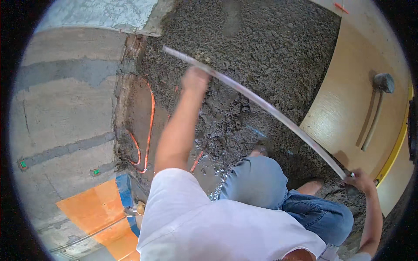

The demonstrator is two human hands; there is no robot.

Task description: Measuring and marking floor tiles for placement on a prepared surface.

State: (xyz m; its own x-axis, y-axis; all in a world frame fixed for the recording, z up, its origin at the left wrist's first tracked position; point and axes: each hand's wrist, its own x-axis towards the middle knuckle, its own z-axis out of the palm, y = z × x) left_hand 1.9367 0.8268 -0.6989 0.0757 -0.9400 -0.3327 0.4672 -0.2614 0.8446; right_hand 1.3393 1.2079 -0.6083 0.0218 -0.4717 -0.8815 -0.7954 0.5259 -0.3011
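A long pale metal straightedge [274, 112] slants across rough, wet grey mortar [265, 48], its far end to the left and its near end to the right. My left hand [195, 80], smeared by motion, is closed on the bar close to its far end. At the near end, my right hand [361, 180] grips the bar beside the wooden board. Beneath my bent knees the mortar is darker and wetter, and my bare feet [310, 187] rest in it.
On the tan board [339, 104] at right lies a rubber mallet [383, 82], with a yellow level [394, 152] along its edge. Orange conduit [151, 117] loops up by the left wall [65, 100]. Orange panels [93, 204] stand at lower left; a pale slab [100, 13] is at the top left.
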